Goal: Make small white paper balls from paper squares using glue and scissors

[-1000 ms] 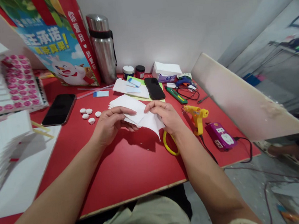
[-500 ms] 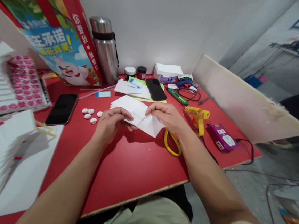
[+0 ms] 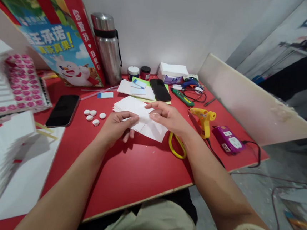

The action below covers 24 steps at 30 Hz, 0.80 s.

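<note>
Two hands [image 3: 115, 127], two phones [image 3: 62, 110], five discs [image 3: 96, 122]

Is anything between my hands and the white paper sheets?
Nothing visible: the left hand and right hand already pinch the white paper sheets directly. The yellow scissors lie off to the side, by the right wrist.

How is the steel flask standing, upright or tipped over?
Upright: the steel flask stands on its base on the red table, cap uppermost.

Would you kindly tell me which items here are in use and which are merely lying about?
In use: left hand, right hand, white paper sheet, paper stack.
Lying about: glue gun, scissors, black phone, steel flask, white discs.
</note>
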### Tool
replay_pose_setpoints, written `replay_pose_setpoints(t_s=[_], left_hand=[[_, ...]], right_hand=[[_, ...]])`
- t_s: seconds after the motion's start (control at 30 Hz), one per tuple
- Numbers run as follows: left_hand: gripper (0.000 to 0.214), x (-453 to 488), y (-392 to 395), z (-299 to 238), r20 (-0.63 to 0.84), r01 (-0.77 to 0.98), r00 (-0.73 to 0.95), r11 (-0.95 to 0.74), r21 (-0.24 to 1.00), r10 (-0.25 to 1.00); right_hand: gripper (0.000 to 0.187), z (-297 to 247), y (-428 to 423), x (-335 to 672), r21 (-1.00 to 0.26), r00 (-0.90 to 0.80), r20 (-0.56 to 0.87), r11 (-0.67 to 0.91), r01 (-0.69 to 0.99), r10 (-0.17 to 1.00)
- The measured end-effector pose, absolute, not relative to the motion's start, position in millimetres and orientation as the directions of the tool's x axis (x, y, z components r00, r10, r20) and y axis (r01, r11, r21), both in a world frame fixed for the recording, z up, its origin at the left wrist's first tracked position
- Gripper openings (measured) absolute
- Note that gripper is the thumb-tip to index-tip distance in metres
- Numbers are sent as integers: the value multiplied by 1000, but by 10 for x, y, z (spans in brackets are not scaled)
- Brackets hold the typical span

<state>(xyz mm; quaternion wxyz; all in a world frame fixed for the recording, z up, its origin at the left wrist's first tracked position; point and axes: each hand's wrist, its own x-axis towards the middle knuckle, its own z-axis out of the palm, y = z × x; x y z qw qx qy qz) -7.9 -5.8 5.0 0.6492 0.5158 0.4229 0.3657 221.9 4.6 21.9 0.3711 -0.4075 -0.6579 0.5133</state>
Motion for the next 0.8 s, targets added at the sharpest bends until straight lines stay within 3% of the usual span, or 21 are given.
replay_pose_setpoints(t_s=[0.2, 0.37, 0.53, 0.8], left_hand=[[31, -121, -35, 33, -195, -22, 362, 218, 976, 912], [35, -117, -44, 56, -213, -2, 362, 230, 973, 907], [38, -120, -59, 97, -211, -25, 400, 240, 970, 892], [26, -112, -45, 78, -213, 1, 344, 227, 974, 914]], right_hand=[[52, 213, 23, 2232, -936, -597, 128, 296, 192, 792], [37, 131, 59, 2170, -911, -573, 216, 374, 172, 791], [33, 96, 68, 2139, -963, -511, 205, 265, 47, 835], [31, 177, 38, 2139, -990, -420, 108, 135, 35, 901]])
